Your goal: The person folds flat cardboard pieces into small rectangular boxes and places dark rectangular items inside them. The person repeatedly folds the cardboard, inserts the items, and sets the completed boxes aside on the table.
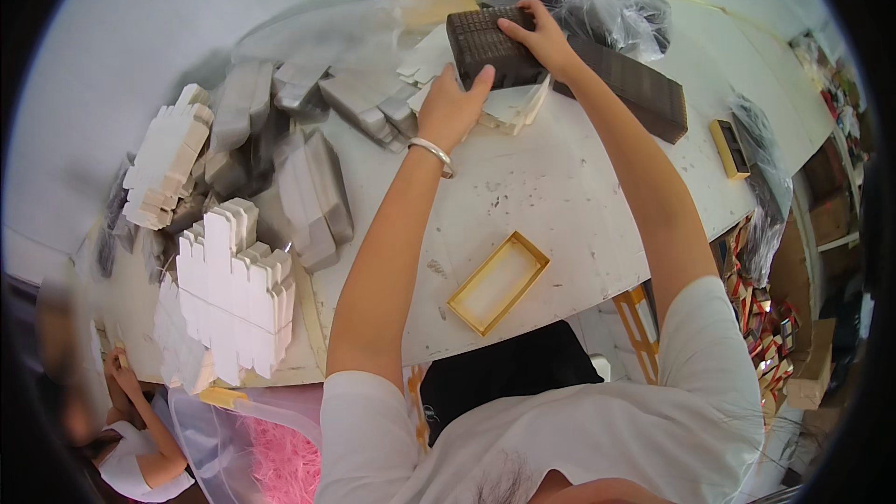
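Observation:
At the far side of the table, a dark brown block (495, 42), seemingly a stack of flat pieces with a ridged top, sits between my two hands. My right hand (546, 42) grips its right end, fingers over the top edge. At its near left corner is my left hand (453, 110), thumb and fingers around the corner; some fingertips are hidden. White flat sheets (518, 110) lie under the block. A longer dark block (635, 93) rests just to its right. Nearer to me is a gold-rimmed, shallow rectangular box part (530, 247) with a pale inside.
Bundles of white folded cartons (233, 294) and grey wrapped stacks (313, 196) crowd the left. Clear plastic wrap (625, 14) lies at the back. A small gold-and-black box (730, 149) stands right. Below left are a bin of pink shredded paper (280, 457) and another person (140, 448).

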`<state>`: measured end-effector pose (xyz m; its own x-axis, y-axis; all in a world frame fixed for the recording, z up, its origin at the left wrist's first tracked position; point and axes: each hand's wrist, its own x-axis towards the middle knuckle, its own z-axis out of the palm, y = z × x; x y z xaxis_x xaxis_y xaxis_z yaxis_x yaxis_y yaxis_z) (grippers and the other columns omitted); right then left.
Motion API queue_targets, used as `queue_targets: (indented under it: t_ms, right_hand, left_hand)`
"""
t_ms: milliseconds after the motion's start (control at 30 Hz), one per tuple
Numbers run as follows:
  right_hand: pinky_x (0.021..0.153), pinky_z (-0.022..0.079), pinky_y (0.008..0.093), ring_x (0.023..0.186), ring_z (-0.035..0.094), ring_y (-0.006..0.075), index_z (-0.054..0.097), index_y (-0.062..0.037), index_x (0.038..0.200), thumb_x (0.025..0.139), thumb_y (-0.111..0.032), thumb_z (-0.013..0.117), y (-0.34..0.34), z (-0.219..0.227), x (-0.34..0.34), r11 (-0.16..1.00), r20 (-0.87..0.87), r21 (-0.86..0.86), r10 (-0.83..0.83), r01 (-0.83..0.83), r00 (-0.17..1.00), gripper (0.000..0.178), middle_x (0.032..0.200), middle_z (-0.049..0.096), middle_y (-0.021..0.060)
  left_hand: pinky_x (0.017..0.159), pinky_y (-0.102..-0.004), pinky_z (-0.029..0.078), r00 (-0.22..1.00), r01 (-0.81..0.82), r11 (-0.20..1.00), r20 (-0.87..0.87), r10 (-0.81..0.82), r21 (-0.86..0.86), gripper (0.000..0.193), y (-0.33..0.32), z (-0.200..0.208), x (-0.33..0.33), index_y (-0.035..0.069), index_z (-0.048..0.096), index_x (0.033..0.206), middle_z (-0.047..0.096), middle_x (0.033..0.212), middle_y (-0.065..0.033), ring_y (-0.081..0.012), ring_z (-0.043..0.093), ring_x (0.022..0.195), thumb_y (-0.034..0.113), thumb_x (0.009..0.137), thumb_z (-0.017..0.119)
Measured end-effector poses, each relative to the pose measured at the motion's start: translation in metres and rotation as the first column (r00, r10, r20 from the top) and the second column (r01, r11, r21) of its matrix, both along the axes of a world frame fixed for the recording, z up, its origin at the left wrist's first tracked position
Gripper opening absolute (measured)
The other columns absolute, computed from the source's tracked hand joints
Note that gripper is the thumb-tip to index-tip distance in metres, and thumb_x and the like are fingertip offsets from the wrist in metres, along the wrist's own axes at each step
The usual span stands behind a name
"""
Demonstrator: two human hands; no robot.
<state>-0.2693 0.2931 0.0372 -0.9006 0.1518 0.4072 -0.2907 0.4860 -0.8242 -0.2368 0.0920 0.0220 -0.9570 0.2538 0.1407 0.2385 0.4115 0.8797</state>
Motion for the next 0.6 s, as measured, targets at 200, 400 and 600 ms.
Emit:
queue_targets:
  t_ms: [200,400,600]
  right_hand:
    - [0.094,0.039,0.0349,0.110,0.049,0.0276,0.047,-0.0050,0.104,0.078,-0.011,0.074,-0.039,0.007,0.104,0.996,-0.626,0.049,0.093,-0.080,0.774,0.038,0.119,0.051,0.0141]
    - [0.105,0.031,0.0445,0.120,0.047,0.0352,0.055,-0.0048,0.092,0.077,0.004,0.063,-0.083,-0.008,0.153,0.772,-0.262,0.526,0.546,-0.357,0.795,0.018,0.112,0.055,0.0154]
    - [0.077,0.037,0.0411,0.083,0.052,0.0312,0.055,-0.0071,0.077,0.065,-0.003,0.069,-0.093,0.031,0.159,0.599,-0.132,0.762,0.515,-0.246,0.847,0.019,0.081,0.053,0.0087]
  left_hand:
    - [0.078,-0.0352,0.049,0.966,-0.041,0.979,-0.244,0.090,0.198,0.081,-0.024,0.011,0.074,0.002,0.035,0.137,0.055,0.124,-0.0158,-0.0307,0.063,0.094,0.028,0.073,0.078]
    - [0.085,-0.0344,0.049,0.982,-0.082,0.988,-0.180,0.058,-0.130,0.099,-0.107,-0.020,0.136,0.002,0.026,0.140,0.054,0.125,-0.0179,-0.0311,0.060,0.103,0.017,0.062,0.085]
    - [0.098,-0.0378,0.042,0.988,0.007,0.971,-0.149,0.029,0.237,0.086,-0.102,-0.044,0.122,0.000,0.032,0.132,0.051,0.120,-0.0167,-0.0269,0.052,0.115,0.011,0.064,0.083]
